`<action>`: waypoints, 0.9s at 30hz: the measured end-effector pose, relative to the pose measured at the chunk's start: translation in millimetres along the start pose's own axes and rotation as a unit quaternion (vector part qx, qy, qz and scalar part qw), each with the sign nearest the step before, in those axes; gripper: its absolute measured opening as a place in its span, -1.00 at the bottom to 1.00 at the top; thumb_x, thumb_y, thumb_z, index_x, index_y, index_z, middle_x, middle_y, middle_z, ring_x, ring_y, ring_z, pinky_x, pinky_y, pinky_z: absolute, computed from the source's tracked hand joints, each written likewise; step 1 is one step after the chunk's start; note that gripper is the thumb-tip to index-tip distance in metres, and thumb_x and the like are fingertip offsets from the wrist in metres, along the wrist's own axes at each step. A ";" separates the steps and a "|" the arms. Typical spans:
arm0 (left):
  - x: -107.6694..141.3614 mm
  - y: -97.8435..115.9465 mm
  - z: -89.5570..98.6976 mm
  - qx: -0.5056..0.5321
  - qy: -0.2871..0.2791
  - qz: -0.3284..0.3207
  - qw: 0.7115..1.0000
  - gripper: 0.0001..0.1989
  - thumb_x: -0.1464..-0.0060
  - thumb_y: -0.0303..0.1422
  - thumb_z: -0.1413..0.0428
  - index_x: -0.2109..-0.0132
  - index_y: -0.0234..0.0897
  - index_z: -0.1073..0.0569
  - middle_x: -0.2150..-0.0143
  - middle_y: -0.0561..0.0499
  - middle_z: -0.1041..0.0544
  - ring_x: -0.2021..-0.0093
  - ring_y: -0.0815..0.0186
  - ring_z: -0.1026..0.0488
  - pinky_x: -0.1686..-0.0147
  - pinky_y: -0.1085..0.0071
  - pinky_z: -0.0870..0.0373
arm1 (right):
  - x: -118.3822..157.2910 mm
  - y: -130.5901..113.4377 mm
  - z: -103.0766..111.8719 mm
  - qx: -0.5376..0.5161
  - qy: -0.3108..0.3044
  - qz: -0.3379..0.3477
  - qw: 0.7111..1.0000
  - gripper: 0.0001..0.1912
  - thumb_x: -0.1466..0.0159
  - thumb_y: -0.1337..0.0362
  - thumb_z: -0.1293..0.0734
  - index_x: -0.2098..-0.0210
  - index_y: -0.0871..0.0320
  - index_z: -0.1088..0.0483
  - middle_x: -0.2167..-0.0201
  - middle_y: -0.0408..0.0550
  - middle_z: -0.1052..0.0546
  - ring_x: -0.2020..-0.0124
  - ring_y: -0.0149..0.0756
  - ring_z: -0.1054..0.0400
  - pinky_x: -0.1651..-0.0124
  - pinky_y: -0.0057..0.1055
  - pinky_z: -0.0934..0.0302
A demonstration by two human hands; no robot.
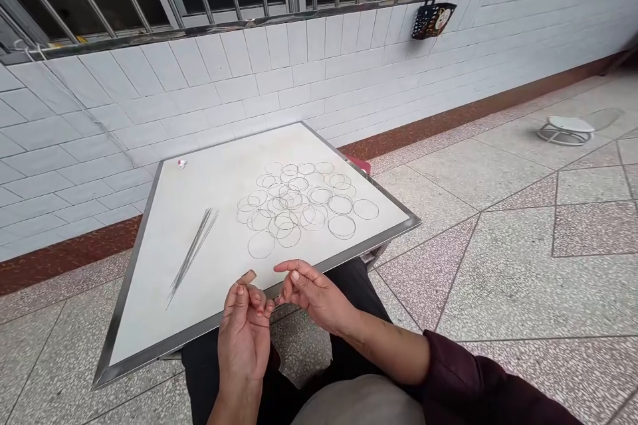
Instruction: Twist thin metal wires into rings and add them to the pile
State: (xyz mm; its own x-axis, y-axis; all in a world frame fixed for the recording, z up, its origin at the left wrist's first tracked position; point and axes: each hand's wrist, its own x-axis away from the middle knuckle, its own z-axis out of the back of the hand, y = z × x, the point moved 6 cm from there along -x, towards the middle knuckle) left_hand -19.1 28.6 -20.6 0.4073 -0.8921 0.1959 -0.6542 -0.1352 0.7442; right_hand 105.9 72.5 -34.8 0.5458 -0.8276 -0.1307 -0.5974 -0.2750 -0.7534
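Note:
Both my hands are over the near edge of a white table (pixel 149 259) with a metal rim. My left hand (pixel 246 319) has its thumb and index finger pinched together; a thin wire seems to show at the fingertips. Beside it, my right hand (pixel 314 292) pinches with thumb and index finger, a fine wire faintly visible there too. The two hands are close but apart at the pinches. Many thin wire rings (pixel 341 226) lie overlapping on the table's middle and right. A bundle of straight thin wires (pixel 192 252) rests on the left part.
A small white and red object (pixel 182 163) sits at the table's far left corner. Behind the table is a white tiled wall (pixel 279 89) with barred windows. A black basket (pixel 432 18) hangs there. A low white stool (pixel 568 129) stands on the floor at right.

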 end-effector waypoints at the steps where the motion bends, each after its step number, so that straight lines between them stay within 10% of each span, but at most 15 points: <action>1: 1.0 0.5 -0.3 -0.012 -0.010 0.009 1.000 -0.69 0.07 -0.30 -0.38 0.17 -0.32 -0.56 0.52 0.14 -0.34 0.50 0.43 -0.28 0.49 0.50 -0.36 | 0.6 -1.0 1.5 0.018 -0.006 -0.004 1.000 -0.55 -0.34 -0.04 -0.32 -0.07 0.11 -0.42 0.42 -0.18 -0.42 0.29 -0.37 -0.42 0.01 -0.26 -0.30; 13: 12.8 -1.4 -5.3 -0.166 -0.119 0.103 0.974 -0.71 0.05 -0.24 -0.36 0.21 -0.34 -0.63 0.43 -0.09 -0.57 0.44 0.28 -0.46 0.39 0.35 -0.43 | 13.5 -36.0 -3.5 0.382 -0.111 -0.008 0.917 -0.52 -0.49 0.12 -0.07 -0.36 0.02 -0.08 0.42 -0.21 -0.41 0.37 -0.39 -0.42 0.15 -0.33 -0.30; 27: 16.8 -3.6 -12.3 -0.271 -0.178 0.100 0.941 -0.61 -0.11 -0.08 -0.21 0.08 -0.28 -0.63 0.44 -0.08 -0.54 0.44 0.24 -0.46 0.36 0.30 -0.44 | 16.0 -36.7 0.9 0.471 -0.142 -0.005 0.871 -0.44 -0.47 0.24 -0.10 -0.43 -0.05 0.04 0.18 -0.08 -0.50 0.40 -0.40 -0.44 0.18 -0.33 -0.36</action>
State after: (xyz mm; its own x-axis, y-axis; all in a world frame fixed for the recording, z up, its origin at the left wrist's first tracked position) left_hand -2.1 19.3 -12.1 0.0082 -0.9771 0.2127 -0.2343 0.2049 0.9503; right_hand 137.1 69.9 -9.8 0.7517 -0.6359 -0.1749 0.0817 0.3529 -0.9321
